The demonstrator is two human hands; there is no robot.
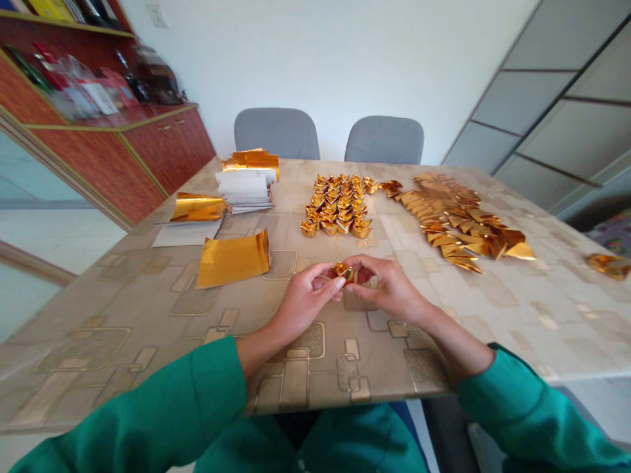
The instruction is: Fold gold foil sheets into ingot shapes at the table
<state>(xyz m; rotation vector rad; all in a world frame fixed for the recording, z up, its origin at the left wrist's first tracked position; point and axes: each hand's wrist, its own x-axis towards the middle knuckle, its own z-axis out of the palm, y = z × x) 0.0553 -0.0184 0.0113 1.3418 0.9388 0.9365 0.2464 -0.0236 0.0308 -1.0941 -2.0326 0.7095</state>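
Between my two hands is a small folded gold paper ingot (344, 270), held just above the near middle of the table. My left hand (310, 289) pinches its left side with thumb and fingers. On the other side, my right hand (382, 279) grips it, thumb below and fingers curled behind. The fingertips hide part of the fold. Just beyond my hands stand rows of finished gold paper ingots (340, 203), packed close together. To the right spreads a large overlapping pile of flat folded gold paper pieces (453, 217).
Loose gold sheets (234, 259) lie at the left, beside a gold-topped white sheet stack (190, 223) and a taller paper stack (246, 187). One folded gold piece (610, 265) rests at the far right. Two grey chairs (277, 131) stand behind the patterned table (162, 355).
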